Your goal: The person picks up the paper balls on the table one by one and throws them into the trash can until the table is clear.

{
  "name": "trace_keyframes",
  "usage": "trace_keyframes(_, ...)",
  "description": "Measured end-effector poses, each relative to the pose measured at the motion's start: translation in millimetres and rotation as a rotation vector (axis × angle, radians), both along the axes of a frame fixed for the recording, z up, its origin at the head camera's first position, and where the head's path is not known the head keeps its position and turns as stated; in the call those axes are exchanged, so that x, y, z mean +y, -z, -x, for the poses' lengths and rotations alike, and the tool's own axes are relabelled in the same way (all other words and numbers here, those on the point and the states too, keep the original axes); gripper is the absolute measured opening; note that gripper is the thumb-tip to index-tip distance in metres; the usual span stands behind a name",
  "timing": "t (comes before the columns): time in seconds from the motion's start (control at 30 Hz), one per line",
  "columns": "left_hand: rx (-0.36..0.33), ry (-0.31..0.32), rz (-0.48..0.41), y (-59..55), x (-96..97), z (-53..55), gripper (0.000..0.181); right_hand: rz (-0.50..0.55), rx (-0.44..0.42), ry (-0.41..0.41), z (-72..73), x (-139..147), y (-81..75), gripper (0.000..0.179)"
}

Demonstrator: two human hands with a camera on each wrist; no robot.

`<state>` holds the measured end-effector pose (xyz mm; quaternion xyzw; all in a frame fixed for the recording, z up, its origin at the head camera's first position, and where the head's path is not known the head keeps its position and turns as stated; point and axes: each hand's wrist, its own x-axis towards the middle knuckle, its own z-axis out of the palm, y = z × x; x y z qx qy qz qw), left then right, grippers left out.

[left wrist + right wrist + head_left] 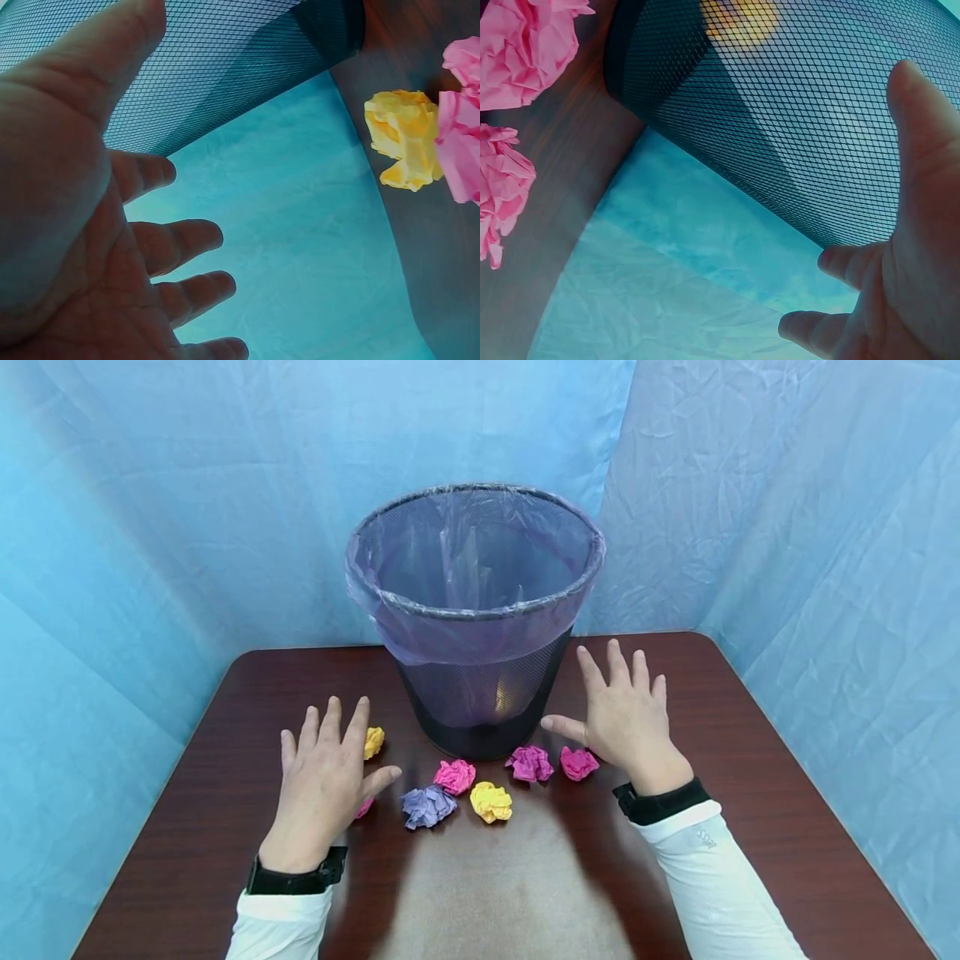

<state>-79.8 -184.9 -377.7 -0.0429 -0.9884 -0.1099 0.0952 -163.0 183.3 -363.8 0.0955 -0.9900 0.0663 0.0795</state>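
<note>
A black mesh wastebasket (423,693) with a translucent purple liner (465,639) stands upright on the table. My left hand (322,785) is spread with straight fingers, left of the basket, holding nothing. Beneath and beside it are a yellow paper ball (374,742) and a partly hidden pink one (363,808). On the right, my right hand (626,718) is also spread and empty, nearest to a magenta paper ball (578,763). Between the hands lie a purple-pink ball (530,764), a pink ball (454,777), a lavender ball (428,807) and a yellow ball (491,802), all crumpled.
The dark wooden table (750,860) has rounded far corners. Blue cloth (187,527) hangs behind it and along both sides. A yellow patch (739,19) shows through the basket's mesh in the right wrist view. Black bands circle both wrists.
</note>
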Motion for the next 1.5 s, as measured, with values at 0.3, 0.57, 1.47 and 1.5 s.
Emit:
trace_keyframes(0.3,-0.005,-0.011,0.009,10.3,-4.3,-2.8,0.100,0.001,-0.029,0.007,0.6,1,8.3,0.116)
trace_keyframes(0.57,0.000,-0.007,0.011,23.4,-8.9,-8.0,0.097,0.019,-0.054,0.008,-0.9,0,12.3,0.116)
trace_keyframes(1.47,-0.174,-0.062,0.037,52.9,-14.6,-19.6,0.094,0.026,-0.078,0.021,-2.2,-1,19.3,0.116)
trace_keyframes(1.5,-0.181,-0.062,0.038,53.4,-14.7,-20.0,0.094,0.027,-0.078,0.021,-2.1,-1,19.3,0.116)
